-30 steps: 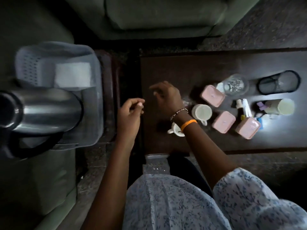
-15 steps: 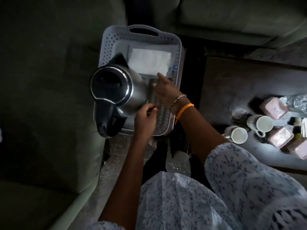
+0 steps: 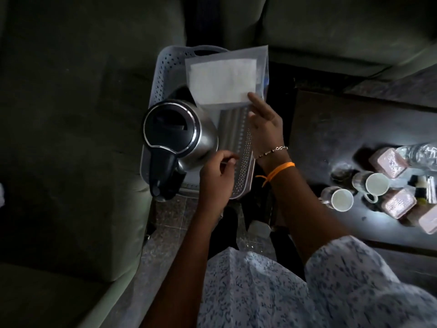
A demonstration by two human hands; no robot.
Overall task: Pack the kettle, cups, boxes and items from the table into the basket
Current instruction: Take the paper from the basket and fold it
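Right hand (image 3: 264,129) lifts translucent pouch (image 3: 224,76) over steel kettle (image 3: 175,136).

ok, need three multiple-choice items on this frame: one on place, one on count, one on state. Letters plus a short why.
1. Where is the kettle?
A. on the table
B. in the basket
C. on the sofa

2. How many white cups stand on the table?
A. two
B. four
C. none

3. What is the right hand doing?
A. gripping a cup
B. resting on the table
C. lifting the clear packet above the basket

Answers:
1 B: the kettle's steel body sits inside the grey perforated basket.
2 A: one cup and a second cup stand side by side, open mouths showing.
3 C: its fingers hold the packet's lower edge, tilted up over the basket.
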